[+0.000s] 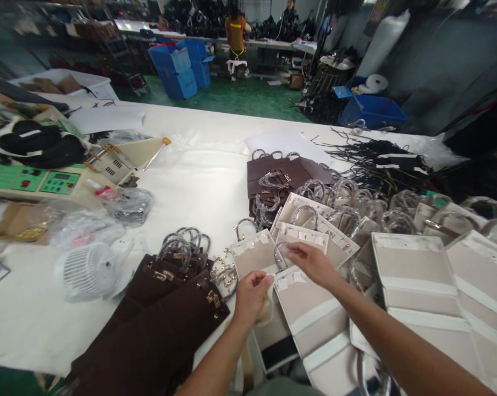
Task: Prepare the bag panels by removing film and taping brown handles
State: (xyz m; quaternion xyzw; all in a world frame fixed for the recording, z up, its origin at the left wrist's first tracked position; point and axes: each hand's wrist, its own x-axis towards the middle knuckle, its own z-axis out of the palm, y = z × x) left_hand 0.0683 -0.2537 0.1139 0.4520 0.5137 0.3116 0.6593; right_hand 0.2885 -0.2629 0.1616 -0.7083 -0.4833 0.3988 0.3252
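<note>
White desk fan (87, 270); to its right, a stack of dark brown handbag panels (149, 316) with gold-toned clasps (213, 298), loose gold-toned fittings (222, 265) just beside. Left hand (250, 297), thumb and fingertips pressed together near beige bag panels (252, 256), anything pinched too small to tell; plastic-wrapped handle (276, 256), arched between the hands; right hand (312, 264), fingertips at that handle, grip uncertain. Far right, further beige panels (413, 264) crossed by white strips (413, 284).
</note>
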